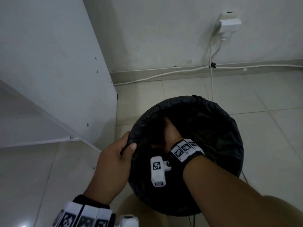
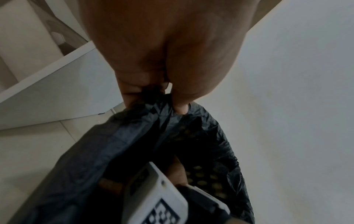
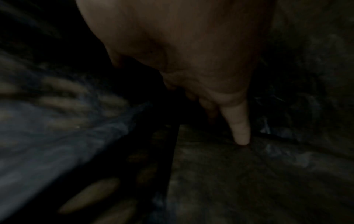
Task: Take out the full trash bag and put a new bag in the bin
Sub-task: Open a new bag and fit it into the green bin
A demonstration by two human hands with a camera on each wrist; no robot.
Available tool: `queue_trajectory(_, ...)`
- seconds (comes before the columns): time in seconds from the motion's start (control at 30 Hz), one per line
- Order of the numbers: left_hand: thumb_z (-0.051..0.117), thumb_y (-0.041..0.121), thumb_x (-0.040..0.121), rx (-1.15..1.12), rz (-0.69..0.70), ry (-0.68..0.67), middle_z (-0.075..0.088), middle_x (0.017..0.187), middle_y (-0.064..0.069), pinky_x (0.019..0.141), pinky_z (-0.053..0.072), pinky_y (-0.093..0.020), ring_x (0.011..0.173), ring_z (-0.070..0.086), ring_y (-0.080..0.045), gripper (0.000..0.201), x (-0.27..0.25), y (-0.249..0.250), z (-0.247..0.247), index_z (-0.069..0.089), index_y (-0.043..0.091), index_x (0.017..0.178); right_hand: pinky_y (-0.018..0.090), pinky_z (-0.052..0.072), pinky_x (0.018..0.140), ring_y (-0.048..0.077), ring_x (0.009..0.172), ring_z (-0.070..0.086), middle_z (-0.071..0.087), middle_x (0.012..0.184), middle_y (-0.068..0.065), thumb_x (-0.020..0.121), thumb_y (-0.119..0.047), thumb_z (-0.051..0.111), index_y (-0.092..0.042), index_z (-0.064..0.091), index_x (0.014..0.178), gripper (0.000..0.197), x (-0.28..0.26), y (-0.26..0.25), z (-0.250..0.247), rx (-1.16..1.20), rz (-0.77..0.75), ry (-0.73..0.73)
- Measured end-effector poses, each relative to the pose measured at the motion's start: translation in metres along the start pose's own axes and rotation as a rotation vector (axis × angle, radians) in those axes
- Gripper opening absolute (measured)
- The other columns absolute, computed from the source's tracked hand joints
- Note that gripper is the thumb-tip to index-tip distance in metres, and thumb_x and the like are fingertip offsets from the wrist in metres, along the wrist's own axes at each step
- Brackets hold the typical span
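A round bin stands on the floor, lined with a black trash bag (image 1: 213, 107) whose edge is folded over the rim. My left hand (image 1: 118, 154) grips the bag's edge at the bin's left rim, thumb inside; the left wrist view shows the left hand (image 2: 153, 97) pinching bunched black plastic (image 2: 114, 144). My right hand (image 1: 170, 133) reaches down inside the bin. In the dark right wrist view, a straight finger (image 3: 241, 133) presses on the bag (image 3: 249, 174). The bin's mesh wall (image 2: 206, 177) shows through the plastic. The bin's bottom is hidden.
A white cabinet panel (image 1: 57, 63) stands close on the left of the bin. White cables (image 1: 164, 76) run along the skirting, and one drops from a wall socket with a plug (image 1: 227, 25) to the floor behind the bin. Pale floor tiles (image 1: 262, 99) stretch to the right.
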State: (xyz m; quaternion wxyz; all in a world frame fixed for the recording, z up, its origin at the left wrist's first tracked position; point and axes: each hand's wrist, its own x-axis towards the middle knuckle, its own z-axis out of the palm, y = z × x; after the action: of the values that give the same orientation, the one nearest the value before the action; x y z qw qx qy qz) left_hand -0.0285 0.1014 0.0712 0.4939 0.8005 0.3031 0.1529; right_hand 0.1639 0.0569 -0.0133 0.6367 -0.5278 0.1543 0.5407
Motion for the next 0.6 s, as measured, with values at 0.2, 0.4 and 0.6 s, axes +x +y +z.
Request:
queue_trajectory(0.2,0.050,0.020,0.102,-0.010,-0.009,-0.010,0.065,0.107,0.044,0.081,0.043,0.001,0.102,0.059,0.021,0.043,-0.005,0.004,0.000,0.056,0.056,0.125,0.045,0.051,0.096,0.026,0.102,0.068,0.075,0.108,0.006,0.084,-0.062,0.048,-0.020,0.072,0.102,0.052,-0.036,0.016,0.008,-0.203,-0.154,0.059)
queue_trajectory(0.4,0.053,0.017,0.101,-0.041,-0.025,-0.037,0.068,0.107,0.039,0.082,0.044,-0.001,0.103,0.062,0.017,0.044,-0.012,0.004,0.003,0.058,0.056,0.121,0.044,0.045,0.102,0.034,0.123,0.054,0.056,0.137,0.013,0.100,-0.052,0.034,-0.017,0.054,0.134,0.053,-0.024,0.014,0.022,-0.195,0.064,-0.016)
queue_trajectory(0.6,0.052,0.019,0.102,-0.031,-0.010,-0.004,0.067,0.109,0.040,0.081,0.044,0.000,0.103,0.060,0.019,0.042,-0.009,0.001,0.001,0.059,0.055,0.123,0.040,0.046,0.095,0.027,0.112,0.056,0.059,0.126,0.007,0.092,-0.057,0.045,-0.016,0.056,0.134,0.059,-0.018,0.013,0.009,-0.325,0.109,-0.043)
